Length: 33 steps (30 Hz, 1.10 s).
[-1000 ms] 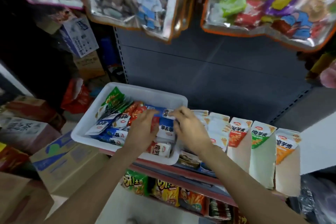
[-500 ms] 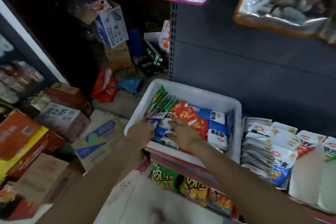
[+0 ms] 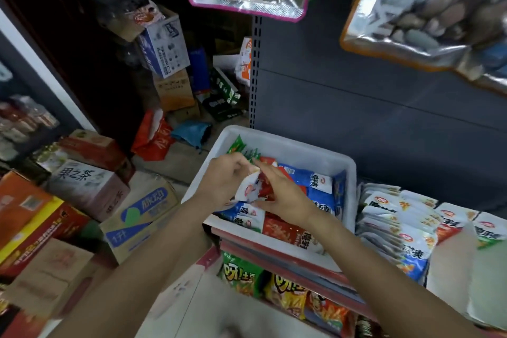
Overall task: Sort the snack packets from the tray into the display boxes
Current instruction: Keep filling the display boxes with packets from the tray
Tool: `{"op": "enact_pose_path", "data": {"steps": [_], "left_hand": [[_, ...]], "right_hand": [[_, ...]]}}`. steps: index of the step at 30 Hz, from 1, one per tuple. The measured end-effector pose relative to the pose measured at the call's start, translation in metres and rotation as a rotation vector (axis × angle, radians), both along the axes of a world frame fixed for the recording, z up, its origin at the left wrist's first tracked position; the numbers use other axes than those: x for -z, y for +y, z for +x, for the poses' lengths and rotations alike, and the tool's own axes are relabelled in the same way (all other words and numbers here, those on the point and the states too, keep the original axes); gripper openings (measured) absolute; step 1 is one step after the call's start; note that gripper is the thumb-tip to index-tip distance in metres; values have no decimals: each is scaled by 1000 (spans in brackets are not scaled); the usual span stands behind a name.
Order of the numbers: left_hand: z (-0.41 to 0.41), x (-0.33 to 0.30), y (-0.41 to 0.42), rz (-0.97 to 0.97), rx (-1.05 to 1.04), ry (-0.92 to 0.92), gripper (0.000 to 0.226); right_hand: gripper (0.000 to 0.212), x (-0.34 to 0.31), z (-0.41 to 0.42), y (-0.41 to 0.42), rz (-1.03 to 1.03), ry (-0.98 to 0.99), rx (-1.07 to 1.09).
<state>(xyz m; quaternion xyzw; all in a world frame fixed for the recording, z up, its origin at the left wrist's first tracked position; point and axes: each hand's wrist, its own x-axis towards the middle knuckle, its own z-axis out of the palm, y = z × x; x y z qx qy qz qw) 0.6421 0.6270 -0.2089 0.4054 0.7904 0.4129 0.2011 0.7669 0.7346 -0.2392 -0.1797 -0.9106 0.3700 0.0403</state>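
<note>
Head view, centre of frame: left hand and right hand meet over the white tray, fingers of both curled around a small bunch of red-and-white snack packets; display boxes stand at right.

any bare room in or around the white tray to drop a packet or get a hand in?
Bare floor shows along the white tray's far wall, between the green packets and the blue packets. Elsewhere packets cover the tray floor, with the left hand and right hand over a red packet. The stacked display packets to its right are crowded.
</note>
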Motion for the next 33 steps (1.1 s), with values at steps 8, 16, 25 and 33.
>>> {"op": "enact_pose_path", "data": {"steps": [8, 16, 25, 33], "left_hand": [[44, -29, 48, 198, -28, -330, 18], [98, -44, 88, 247, 57, -474, 13], [173, -1, 126, -207, 439, 194, 59], [204, 24, 122, -193, 448, 130, 99]], "right_hand": [[16, -40, 57, 49, -285, 278, 323], [13, -49, 118, 76, -316, 346, 498], [19, -50, 234, 114, -378, 622, 991], [16, -10, 262, 106, -168, 326, 893]]}}
